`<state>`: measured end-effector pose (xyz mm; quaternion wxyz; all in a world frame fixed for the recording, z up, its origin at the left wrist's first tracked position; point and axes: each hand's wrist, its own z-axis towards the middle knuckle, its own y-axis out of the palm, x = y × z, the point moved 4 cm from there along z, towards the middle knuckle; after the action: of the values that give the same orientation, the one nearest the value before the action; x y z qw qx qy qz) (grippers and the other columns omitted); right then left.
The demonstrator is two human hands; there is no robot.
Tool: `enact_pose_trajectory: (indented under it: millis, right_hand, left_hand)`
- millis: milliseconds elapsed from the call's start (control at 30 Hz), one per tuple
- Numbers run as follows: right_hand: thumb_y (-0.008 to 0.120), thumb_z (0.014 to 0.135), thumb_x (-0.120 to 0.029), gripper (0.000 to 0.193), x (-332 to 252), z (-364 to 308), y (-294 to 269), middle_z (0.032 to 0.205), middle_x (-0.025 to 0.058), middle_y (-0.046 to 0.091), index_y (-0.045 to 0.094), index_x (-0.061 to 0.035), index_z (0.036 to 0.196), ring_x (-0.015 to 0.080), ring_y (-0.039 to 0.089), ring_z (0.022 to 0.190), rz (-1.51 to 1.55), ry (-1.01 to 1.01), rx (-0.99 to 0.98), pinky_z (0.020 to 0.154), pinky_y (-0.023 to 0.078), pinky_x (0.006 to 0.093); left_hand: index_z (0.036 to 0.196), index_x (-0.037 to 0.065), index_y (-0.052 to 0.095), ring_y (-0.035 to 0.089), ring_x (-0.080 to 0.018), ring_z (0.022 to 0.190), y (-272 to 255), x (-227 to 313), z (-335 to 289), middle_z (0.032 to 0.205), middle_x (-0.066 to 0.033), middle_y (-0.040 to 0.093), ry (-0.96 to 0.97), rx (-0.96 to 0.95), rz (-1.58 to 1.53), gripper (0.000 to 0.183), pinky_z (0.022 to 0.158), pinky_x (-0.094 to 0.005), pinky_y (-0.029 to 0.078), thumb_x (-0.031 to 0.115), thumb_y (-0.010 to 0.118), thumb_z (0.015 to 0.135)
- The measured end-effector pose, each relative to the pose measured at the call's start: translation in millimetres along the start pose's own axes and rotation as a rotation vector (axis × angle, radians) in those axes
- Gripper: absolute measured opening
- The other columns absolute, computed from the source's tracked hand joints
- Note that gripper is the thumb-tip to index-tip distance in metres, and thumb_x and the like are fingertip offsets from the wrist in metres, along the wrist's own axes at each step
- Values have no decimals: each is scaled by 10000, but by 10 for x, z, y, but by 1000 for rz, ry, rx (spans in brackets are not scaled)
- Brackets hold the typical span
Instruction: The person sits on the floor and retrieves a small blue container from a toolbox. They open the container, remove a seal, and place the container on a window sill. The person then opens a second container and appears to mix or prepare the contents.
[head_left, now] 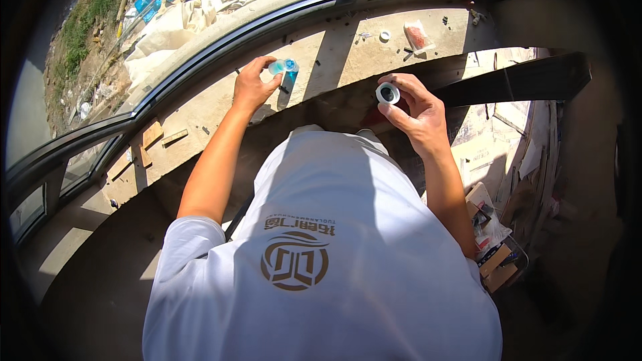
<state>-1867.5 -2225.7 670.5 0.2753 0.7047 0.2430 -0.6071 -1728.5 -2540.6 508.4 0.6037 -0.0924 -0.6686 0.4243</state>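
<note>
My left hand [251, 87] reaches over the sunlit sill, with thumb and fingers closed on a small translucent pale-blue round piece [276, 67]; I cannot make out its kind. Touching or just beside that piece is a small clear blue container [291, 65], which casts a blue-tinted shadow on the sill. In my right hand [422, 110], raised at the right over the sill's near edge, thumb and fingers pinch a white round cup-like piece [387, 93]. Its open end shows, with a dark middle.
The concrete sill [190, 148] curves below a dark window frame [234, 35]. On it lie a small white round cap [384, 35], a clear bag of reddish bits [418, 37], wood pieces [152, 134] and small dark scraps. An open box of odds and ends [495, 244] stands lower right.
</note>
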Motion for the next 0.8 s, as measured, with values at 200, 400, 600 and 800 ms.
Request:
enact_pose_trajectory:
  millis: [200, 400, 600, 800]
  right_hand:
    - [818, 848, 4, 401, 35, -38, -69, 1230, 101, 676, 700, 36, 1230, 182, 655, 1176, 1, -4, 40, 1086, 489, 325]
    - [768, 875, 64, 400, 97, -91, -89, 1289, 85, 631, 684, 33, 1265, 159, 623, 1185, -27, -15, 54, 1044, 490, 296]
    - [823, 855, -22, 407, 156, -111, -106, 1222, 100, 678, 710, 30, 1243, 172, 661, 1164, -8, -28, 105, 1079, 498, 314]
    - [820, 856, -21, 409, 179, -134, -125, 1228, 99, 675, 710, 32, 1247, 173, 663, 1162, 5, -35, 125, 1078, 499, 313]
  left_hand:
    - [1112, 116, 715, 721, -296, 999, -2, 89, 99, 1036, -85, 736, 104, -29, 97, 337, 858, -403, 578, 216, 817, 806]
    - [1112, 125, 733, 708, -290, 973, -33, 187, 133, 1041, -70, 702, 141, -58, 162, 323, 826, -396, 571, 206, 816, 811]
    - [1157, 127, 756, 703, -272, 932, -82, 265, 164, 1075, -71, 683, 180, -99, 218, 339, 789, -361, 564, 197, 807, 829]
    - [1182, 137, 757, 686, -278, 960, -82, 323, 206, 1084, -77, 659, 241, -137, 231, 357, 814, -367, 563, 178, 801, 830]
